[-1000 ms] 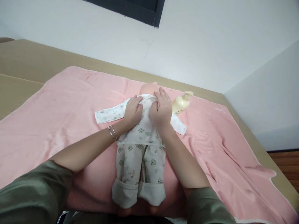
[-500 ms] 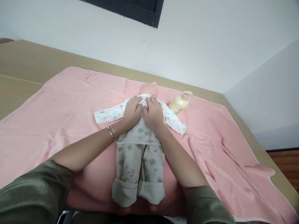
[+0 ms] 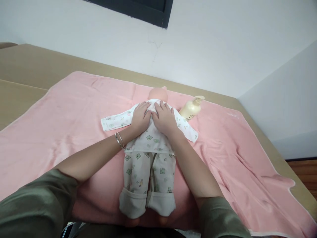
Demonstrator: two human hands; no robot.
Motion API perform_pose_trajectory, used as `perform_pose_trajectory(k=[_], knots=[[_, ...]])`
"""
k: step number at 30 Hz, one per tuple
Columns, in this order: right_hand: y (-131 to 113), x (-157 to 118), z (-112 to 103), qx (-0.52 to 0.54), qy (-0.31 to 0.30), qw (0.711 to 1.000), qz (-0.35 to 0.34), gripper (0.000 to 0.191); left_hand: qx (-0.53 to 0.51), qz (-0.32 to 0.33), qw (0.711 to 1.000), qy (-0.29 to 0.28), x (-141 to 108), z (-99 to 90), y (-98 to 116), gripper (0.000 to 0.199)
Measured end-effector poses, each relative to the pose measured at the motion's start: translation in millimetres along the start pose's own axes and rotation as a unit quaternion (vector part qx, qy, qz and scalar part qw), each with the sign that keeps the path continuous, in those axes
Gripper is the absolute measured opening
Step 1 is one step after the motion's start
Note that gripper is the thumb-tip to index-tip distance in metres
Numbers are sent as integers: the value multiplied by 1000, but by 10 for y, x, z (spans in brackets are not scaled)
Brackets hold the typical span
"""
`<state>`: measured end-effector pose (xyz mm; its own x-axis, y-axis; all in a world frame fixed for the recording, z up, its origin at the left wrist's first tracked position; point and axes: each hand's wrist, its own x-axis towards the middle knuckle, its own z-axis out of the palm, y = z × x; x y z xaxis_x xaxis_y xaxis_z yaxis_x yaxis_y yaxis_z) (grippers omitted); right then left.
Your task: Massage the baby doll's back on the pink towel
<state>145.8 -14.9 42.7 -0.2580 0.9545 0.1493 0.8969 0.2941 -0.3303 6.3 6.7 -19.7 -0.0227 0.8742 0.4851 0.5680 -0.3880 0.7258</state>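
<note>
A baby doll (image 3: 149,137) in a white patterned top and matching trousers (image 3: 162,172) lies stretched out, its bald head (image 3: 158,95) pointing away from me. My left hand (image 3: 141,116) rests flat on the left of the doll's upper back, fingers extended. Beside it my right hand (image 3: 164,117) lies flat on the right side, its fingers slightly spread. The two thumbs nearly meet in the middle. Both sleeves of the top reach outward, and the trouser cuffs are rolled up. Neither hand grips anything.
A pink blanket (image 3: 74,109) lies under the doll over a wooden table (image 3: 29,66). Near the doll's right-hand sleeve stands a cream pump bottle (image 3: 192,108), tilted in view. A white wall (image 3: 198,49) with a dark frame (image 3: 148,11) rises behind the table.
My right hand has shifted slightly to the right on the doll's back, its fingers a little more spread. The left hand stays in place.
</note>
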Motion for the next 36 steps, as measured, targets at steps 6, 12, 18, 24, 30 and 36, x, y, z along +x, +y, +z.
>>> perform_pose_trajectory(k=[6, 12, 18, 24, 30, 36], knots=[[-20, -11, -122, 32, 107, 994, -11, 58, 0, -8, 1000, -9, -4, -15, 25, 48], [-7, 17, 117, 27, 63, 998, -10, 52, 14, -3, 1000, -16, 11, -13, 16, 50], [26, 42, 63, 34, 53, 998, -28, 49, 31, 19, 999, -22, 27, -19, 9, 47], [-18, 30, -10, 10, 36, 999, -25, 47, 39, 40, 998, -26, 9, -80, 77, 49], [43, -34, -325, 131, 30, 988, -82, 44, 36, 89, 995, -3, 76, -152, 296, 46], [266, -71, -781, 135, 125, 983, -28, 52, -93, -33, 995, -12, 513, -62, 692, 41]])
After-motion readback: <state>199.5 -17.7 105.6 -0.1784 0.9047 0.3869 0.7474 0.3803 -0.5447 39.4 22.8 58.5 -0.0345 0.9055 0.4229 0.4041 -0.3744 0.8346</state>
